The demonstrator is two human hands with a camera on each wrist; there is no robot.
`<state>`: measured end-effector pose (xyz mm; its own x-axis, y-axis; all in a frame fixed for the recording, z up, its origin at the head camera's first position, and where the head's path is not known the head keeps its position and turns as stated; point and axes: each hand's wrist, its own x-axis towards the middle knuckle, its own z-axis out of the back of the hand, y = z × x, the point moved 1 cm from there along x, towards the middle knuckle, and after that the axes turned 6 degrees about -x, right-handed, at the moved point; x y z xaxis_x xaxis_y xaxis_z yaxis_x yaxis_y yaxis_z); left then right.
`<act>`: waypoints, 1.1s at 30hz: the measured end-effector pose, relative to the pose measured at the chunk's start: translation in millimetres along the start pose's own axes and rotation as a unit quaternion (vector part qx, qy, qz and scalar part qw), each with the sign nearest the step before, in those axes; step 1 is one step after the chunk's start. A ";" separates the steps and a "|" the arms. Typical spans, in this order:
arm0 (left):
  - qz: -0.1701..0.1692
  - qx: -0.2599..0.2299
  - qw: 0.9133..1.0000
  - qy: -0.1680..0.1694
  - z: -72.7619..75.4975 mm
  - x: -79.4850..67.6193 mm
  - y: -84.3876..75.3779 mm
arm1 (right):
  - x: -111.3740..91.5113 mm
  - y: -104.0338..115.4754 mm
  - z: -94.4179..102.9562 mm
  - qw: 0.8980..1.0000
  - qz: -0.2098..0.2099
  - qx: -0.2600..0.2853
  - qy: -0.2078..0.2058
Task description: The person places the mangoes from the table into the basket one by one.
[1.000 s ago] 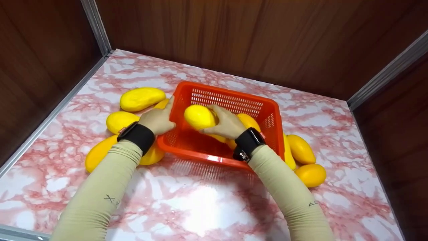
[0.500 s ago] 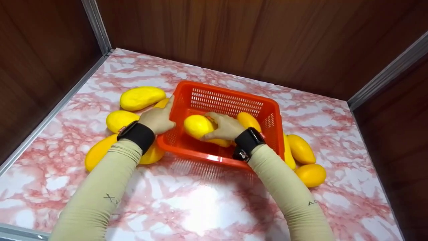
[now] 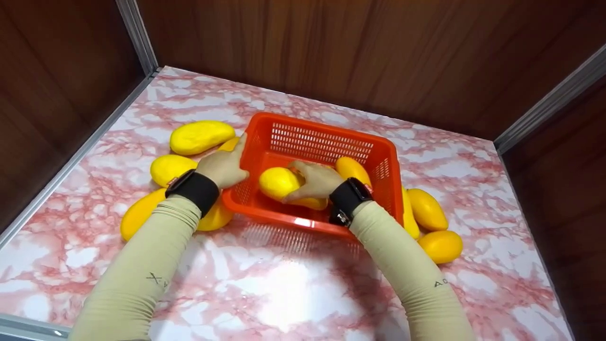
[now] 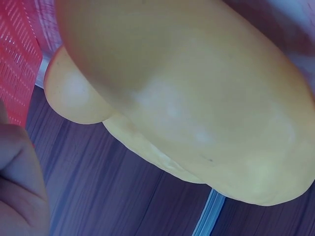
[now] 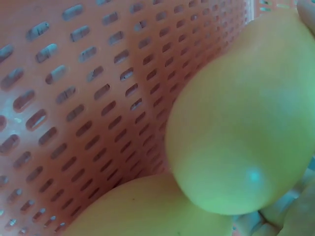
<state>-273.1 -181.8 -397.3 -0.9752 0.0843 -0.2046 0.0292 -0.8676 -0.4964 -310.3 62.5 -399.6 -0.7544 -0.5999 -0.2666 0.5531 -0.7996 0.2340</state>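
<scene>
A red plastic basket point(image 3: 270, 215) with slotted walls stands mid-table in the head view. My right hand point(image 3: 317, 181) is inside it, fingers and thumb round a yellow mango point(image 3: 276, 183) low in the basket. Another mango point(image 3: 313, 203) lies partly under that hand, and a third mango point(image 3: 352, 169) rests at the back right inside. At the basket's left side, my left hand point(image 3: 222, 166) grips the rim, thumb over the edge. In the right wrist view the held mango point(image 5: 241, 118) is beside the slotted wall point(image 5: 88, 108), right over another mango point(image 5: 142, 209).
Several mangoes, among them an upper-left mango point(image 3: 201, 137), lie left of the basket, partly behind my left hand and forearm. More mangoes, one a rounded mango point(image 3: 441, 246), lie against its right side. Dark wood panels point(image 3: 326, 52) enclose the marbled table point(image 3: 279, 293).
My right hand has lowered the mango further into the basket, where it now sits deeper. My left hand stays at the basket's left rim.
</scene>
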 end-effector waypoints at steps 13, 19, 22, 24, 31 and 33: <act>0.002 -0.001 1.000 -0.002 2.3 -2.1 -1.2 | 3.0 2.7 -1.9 0.999 0.005 -0.037 0.007; 0.003 -0.002 1.000 -0.003 1.2 -0.7 -2.3 | 1.5 2.5 -1.7 0.999 0.005 -0.038 0.017; 0.006 -0.004 1.000 -0.001 0.6 -0.1 -1.7 | 0.9 2.4 -1.8 0.999 0.007 -0.032 0.023; 0.007 -0.005 1.000 0.001 0.4 -0.2 -1.5 | 0.9 2.6 -2.1 0.999 0.009 -0.026 0.028; 0.006 -0.007 1.000 0.001 -0.4 -1.1 -1.2 | 1.0 3.2 -2.7 0.999 0.013 -0.011 0.034; 0.005 -0.008 1.000 0.000 -0.6 -1.8 -1.5 | 0.6 3.1 -2.2 0.999 0.012 -0.001 0.035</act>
<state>-271.3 -180.4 -396.8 -0.9749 0.0753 -0.2095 0.0424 -0.8609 -0.5069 -308.3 59.6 -401.1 -0.7146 -0.6189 -0.3261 0.5715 -0.7853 0.2382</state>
